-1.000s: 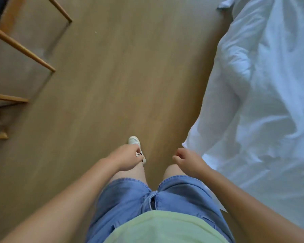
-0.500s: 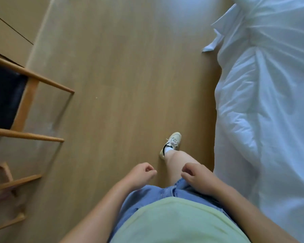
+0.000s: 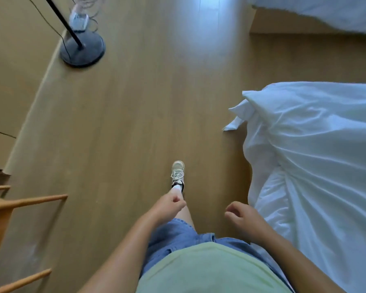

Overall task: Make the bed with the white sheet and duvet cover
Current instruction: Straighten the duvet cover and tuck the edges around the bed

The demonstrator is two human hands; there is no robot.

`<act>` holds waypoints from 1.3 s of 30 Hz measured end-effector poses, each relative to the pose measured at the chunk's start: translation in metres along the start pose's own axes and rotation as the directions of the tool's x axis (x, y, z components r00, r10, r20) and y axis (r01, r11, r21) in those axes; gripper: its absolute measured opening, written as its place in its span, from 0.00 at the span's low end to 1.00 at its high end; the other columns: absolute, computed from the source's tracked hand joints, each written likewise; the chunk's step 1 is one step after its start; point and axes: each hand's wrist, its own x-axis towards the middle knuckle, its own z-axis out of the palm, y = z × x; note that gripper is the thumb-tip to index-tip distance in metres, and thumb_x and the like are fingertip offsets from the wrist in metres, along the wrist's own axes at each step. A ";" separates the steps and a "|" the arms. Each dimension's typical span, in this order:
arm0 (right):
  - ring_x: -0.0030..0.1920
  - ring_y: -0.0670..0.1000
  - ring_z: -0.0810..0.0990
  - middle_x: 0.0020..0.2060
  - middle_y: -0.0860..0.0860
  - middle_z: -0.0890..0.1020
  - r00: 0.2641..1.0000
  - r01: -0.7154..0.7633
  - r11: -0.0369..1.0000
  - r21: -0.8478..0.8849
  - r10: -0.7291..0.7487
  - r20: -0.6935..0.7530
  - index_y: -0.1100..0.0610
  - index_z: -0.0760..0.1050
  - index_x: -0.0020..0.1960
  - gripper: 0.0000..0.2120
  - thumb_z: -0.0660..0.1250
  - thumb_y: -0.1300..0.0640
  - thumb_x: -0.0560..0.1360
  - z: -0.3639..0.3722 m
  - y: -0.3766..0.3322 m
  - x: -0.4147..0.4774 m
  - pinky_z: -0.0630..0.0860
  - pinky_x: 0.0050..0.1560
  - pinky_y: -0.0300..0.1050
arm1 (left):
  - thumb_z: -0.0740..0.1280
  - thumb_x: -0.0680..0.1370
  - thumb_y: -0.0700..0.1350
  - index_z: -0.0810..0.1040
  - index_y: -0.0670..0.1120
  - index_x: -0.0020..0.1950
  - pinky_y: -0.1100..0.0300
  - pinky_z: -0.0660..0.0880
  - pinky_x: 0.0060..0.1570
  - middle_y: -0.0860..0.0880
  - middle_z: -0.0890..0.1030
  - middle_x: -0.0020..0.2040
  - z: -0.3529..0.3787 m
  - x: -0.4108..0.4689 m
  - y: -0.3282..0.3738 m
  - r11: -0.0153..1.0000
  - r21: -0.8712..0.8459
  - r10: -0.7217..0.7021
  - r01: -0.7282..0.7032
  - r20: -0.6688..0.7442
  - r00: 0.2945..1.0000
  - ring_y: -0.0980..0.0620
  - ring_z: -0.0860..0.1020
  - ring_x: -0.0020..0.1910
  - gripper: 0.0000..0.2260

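The duvet cover (image 3: 315,155) at three o'clock is showing plain white, blue-tinged in its creases. The floor (image 3: 146,123) is presenting tan wood grain. The lamp base (image 3: 82,50) at eleven o'clock is reading black. At six o'clock the shorts (image 3: 173,235) are showing blue denim and the shirt (image 3: 209,269) pale green. The shoe (image 3: 178,171) is showing cream with black ankle trim. The chair (image 3: 25,200) at eight o'clock is showing orange-brown wood.

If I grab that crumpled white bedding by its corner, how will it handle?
The crumpled white bedding is likely floppy: it lies in deep folds and sags at its side. Probably light too, since its corner flap looks thin.
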 end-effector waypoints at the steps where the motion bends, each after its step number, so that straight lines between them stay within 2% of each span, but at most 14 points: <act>1: 0.42 0.41 0.76 0.40 0.43 0.78 1.000 -0.014 0.999 0.030 0.015 -0.028 0.49 0.73 0.47 0.04 0.60 0.53 0.78 -0.018 -0.006 0.023 0.71 0.38 0.31 | 0.62 0.76 0.43 0.71 0.48 0.41 0.59 0.67 0.40 0.50 0.74 0.38 -0.015 0.020 0.019 1.000 0.011 0.026 -0.026 0.023 0.999 0.52 0.70 0.37 0.05; 4: 0.43 0.43 0.77 0.40 0.43 0.78 0.992 -0.047 0.991 0.128 0.062 -0.111 0.49 0.73 0.46 0.04 0.61 0.54 0.78 -0.080 -0.033 0.085 0.70 0.39 0.32 | 0.63 0.77 0.45 0.74 0.48 0.41 0.59 0.68 0.41 0.52 0.75 0.38 -0.082 0.089 0.083 0.989 0.123 0.080 -0.088 0.064 0.995 0.52 0.71 0.37 0.05; 7: 0.41 0.44 0.76 0.37 0.44 0.78 0.980 -0.080 0.969 0.234 0.119 -0.157 0.48 0.73 0.42 0.05 0.61 0.54 0.77 -0.139 -0.062 0.133 0.70 0.38 0.34 | 0.63 0.79 0.50 0.75 0.50 0.48 0.61 0.70 0.41 0.52 0.78 0.45 -0.156 0.154 0.164 0.933 0.329 0.148 -0.149 0.030 0.989 0.54 0.75 0.43 0.05; 9: 0.37 0.44 0.75 0.36 0.46 0.78 0.972 -0.094 0.948 0.306 0.154 -0.179 0.49 0.73 0.41 0.06 0.61 0.53 0.76 -0.178 -0.074 0.163 0.71 0.38 0.38 | 0.63 0.79 0.51 0.75 0.50 0.50 0.63 0.70 0.38 0.52 0.78 0.46 -0.187 0.192 0.223 0.878 0.440 0.158 -0.188 0.104 0.982 0.54 0.75 0.44 0.06; 12: 0.31 0.42 0.70 0.33 0.49 0.78 0.957 -0.103 0.921 0.377 0.195 -0.215 0.51 0.73 0.41 0.07 0.59 0.51 0.75 -0.234 -0.081 0.204 0.68 0.34 0.37 | 0.62 0.79 0.50 0.76 0.46 0.54 0.62 0.69 0.41 0.50 0.78 0.48 -0.202 0.240 0.307 0.801 0.562 0.118 -0.209 0.194 0.974 0.53 0.74 0.44 0.09; 16: 0.34 0.43 0.71 0.36 0.49 0.79 0.920 -0.110 0.835 0.539 0.290 -0.263 0.55 0.75 0.44 0.07 0.60 0.53 0.75 -0.310 -0.070 0.271 0.70 0.38 0.39 | 0.63 0.79 0.48 0.75 0.47 0.47 0.61 0.70 0.40 0.48 0.79 0.45 -0.196 0.306 0.408 0.821 0.523 0.120 -0.229 0.233 0.965 0.52 0.75 0.41 0.05; 18: 0.37 0.46 0.73 0.38 0.50 0.79 0.910 -0.113 0.800 0.589 0.322 -0.262 0.56 0.74 0.44 0.07 0.60 0.54 0.76 -0.354 -0.054 0.305 0.70 0.40 0.39 | 0.63 0.78 0.47 0.75 0.47 0.45 0.60 0.71 0.41 0.48 0.79 0.44 -0.189 0.337 0.460 0.789 0.557 0.113 -0.258 0.280 0.953 0.52 0.75 0.40 0.05; 21: 0.35 0.45 0.71 0.38 0.52 0.79 0.894 -0.109 0.765 0.635 0.355 -0.274 0.55 0.73 0.43 0.07 0.60 0.54 0.76 -0.431 -0.031 0.340 0.69 0.39 0.39 | 0.62 0.79 0.47 0.75 0.46 0.48 0.59 0.72 0.43 0.50 0.78 0.43 -0.185 0.375 0.548 0.662 0.672 0.091 -0.331 0.366 0.926 0.52 0.74 0.41 0.05; 24: 0.31 0.44 0.69 0.33 0.47 0.76 0.866 -0.107 0.721 0.684 0.406 -0.292 0.51 0.70 0.39 0.08 0.59 0.55 0.76 -0.504 -0.012 0.362 0.68 0.36 0.38 | 0.61 0.79 0.48 0.77 0.46 0.53 0.63 0.67 0.35 0.51 0.76 0.42 -0.184 0.417 0.647 0.508 0.750 0.111 -0.423 0.430 0.896 0.54 0.72 0.39 0.08; 26: 0.31 0.44 0.68 0.31 0.46 0.75 0.853 -0.129 0.694 0.708 0.442 -0.278 0.50 0.69 0.38 0.09 0.59 0.55 0.77 -0.545 0.002 0.374 0.67 0.36 0.39 | 0.61 0.79 0.49 0.77 0.47 0.52 0.64 0.65 0.32 0.53 0.76 0.42 -0.178 0.442 0.710 0.447 0.768 0.128 -0.460 0.454 0.882 0.56 0.72 0.37 0.08; 31: 0.33 0.46 0.71 0.36 0.51 0.78 0.804 -0.198 0.629 0.752 0.543 -0.242 0.52 0.71 0.41 0.07 0.59 0.54 0.78 -0.629 0.059 0.412 0.69 0.37 0.40 | 0.62 0.78 0.49 0.75 0.50 0.41 0.62 0.69 0.36 0.51 0.78 0.38 -0.138 0.515 0.843 0.520 0.709 0.143 -0.477 0.478 0.867 0.54 0.73 0.35 0.07; 33: 0.33 0.46 0.71 0.36 0.52 0.79 0.751 -0.200 0.566 0.800 0.613 -0.246 0.53 0.73 0.42 0.07 0.59 0.54 0.78 -0.666 0.084 0.432 0.71 0.37 0.42 | 0.62 0.77 0.49 0.75 0.50 0.40 0.62 0.69 0.36 0.52 0.78 0.37 -0.116 0.545 0.892 0.496 0.708 0.123 -0.502 0.515 0.848 0.54 0.73 0.35 0.07; 35: 0.34 0.46 0.72 0.36 0.51 0.78 0.705 -0.186 0.518 0.835 0.662 -0.254 0.54 0.74 0.42 0.07 0.60 0.55 0.78 -0.707 0.107 0.449 0.73 0.40 0.43 | 0.61 0.77 0.49 0.74 0.51 0.40 0.63 0.68 0.35 0.53 0.77 0.37 -0.095 0.574 0.943 0.420 0.721 0.112 -0.551 0.561 0.820 0.55 0.73 0.35 0.07; 39: 0.36 0.47 0.75 0.36 0.50 0.80 0.619 -0.181 0.429 0.885 0.749 -0.237 0.49 0.72 0.39 0.08 0.61 0.55 0.77 -0.795 0.151 0.464 0.72 0.40 0.43 | 0.60 0.78 0.51 0.75 0.50 0.47 0.62 0.69 0.35 0.52 0.78 0.43 -0.041 0.619 1.064 0.138 0.753 0.092 -0.643 0.637 0.766 0.54 0.75 0.40 0.07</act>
